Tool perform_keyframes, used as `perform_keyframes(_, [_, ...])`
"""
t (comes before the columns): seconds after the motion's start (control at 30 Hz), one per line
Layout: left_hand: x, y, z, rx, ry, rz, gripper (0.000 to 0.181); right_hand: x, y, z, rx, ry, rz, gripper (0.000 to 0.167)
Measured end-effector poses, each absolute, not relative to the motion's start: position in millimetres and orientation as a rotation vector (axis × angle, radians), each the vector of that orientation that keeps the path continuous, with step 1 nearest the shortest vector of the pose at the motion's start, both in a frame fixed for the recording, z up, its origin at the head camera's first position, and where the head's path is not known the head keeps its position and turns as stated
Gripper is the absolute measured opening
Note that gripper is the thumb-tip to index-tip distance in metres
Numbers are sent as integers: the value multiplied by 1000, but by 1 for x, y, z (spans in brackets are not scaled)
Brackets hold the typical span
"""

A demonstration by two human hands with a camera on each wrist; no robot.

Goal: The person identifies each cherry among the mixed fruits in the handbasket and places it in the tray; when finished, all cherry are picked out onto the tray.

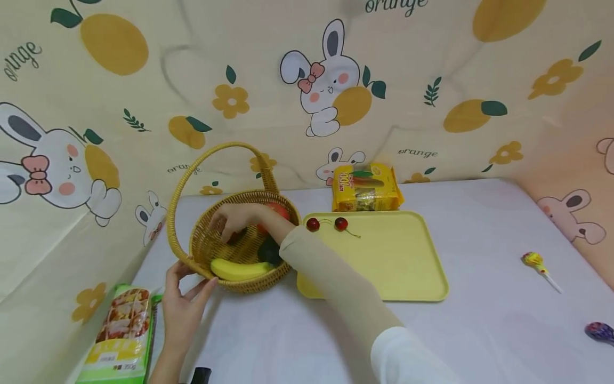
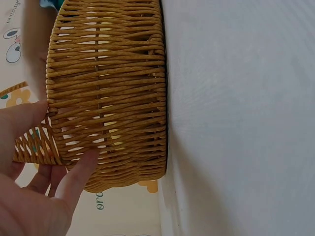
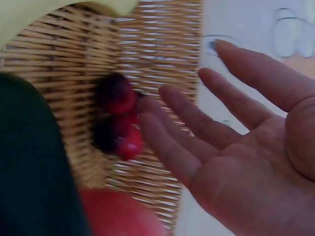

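Note:
A wicker basket (image 1: 244, 286) with a tall handle stands on the left of the table. My left hand (image 1: 184, 309) grips it where the handle meets the rim; the left wrist view shows those fingers against the woven wall (image 2: 108, 88). Inside the basket reaches my right hand (image 1: 237, 216), its fingers spread and holding nothing. Dark red cherries (image 3: 129, 140) lie near its fingertips in the right wrist view. Also in the basket are a banana (image 1: 240, 270), a dark green rounded item (image 1: 269, 250) and a red round fruit (image 1: 278, 209), partly hidden by the right arm.
Two cherries (image 1: 341, 224) lie on a yellow tray (image 1: 393, 261) right of the basket. Behind it stands a yellow snack packet (image 1: 366, 188). A green food bag (image 1: 120, 336) lies at the left, a lollipop (image 1: 533, 260) and a dark wrapped one (image 1: 598, 332) at the right.

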State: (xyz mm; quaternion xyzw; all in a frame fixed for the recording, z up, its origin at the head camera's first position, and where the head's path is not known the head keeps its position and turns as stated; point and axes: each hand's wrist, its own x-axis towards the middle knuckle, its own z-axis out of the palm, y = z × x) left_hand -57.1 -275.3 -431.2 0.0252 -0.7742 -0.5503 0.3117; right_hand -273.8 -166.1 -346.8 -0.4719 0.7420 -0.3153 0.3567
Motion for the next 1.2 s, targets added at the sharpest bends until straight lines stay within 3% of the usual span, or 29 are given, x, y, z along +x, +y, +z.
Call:
perform_keyframes(0.23, [-57,-274,-430,85,-2061,-1453,65,-273,-180,-366,-1197,1879,-659,51])
perform_keyframes(0.4, [-57,-274,-430,89,-2087,-1413,66,-272,-180,-369,-1173,1814,-549,43])
perform_keyframes(0.8, [-57,-275,-430,67,-2081,-1422,67,-266,-180,-363,-1219,1786,-131,27])
perform_keyframes(1.03, [-56,-275,-431,79,-2081,-1417,68,-262,-182,-358,-1159,1820,32,28])
perform_keyframes(1.2, [-56,-274,-429,79,-2069,-1439,66,-265,-176,-350,-1176,1870,-79,24])
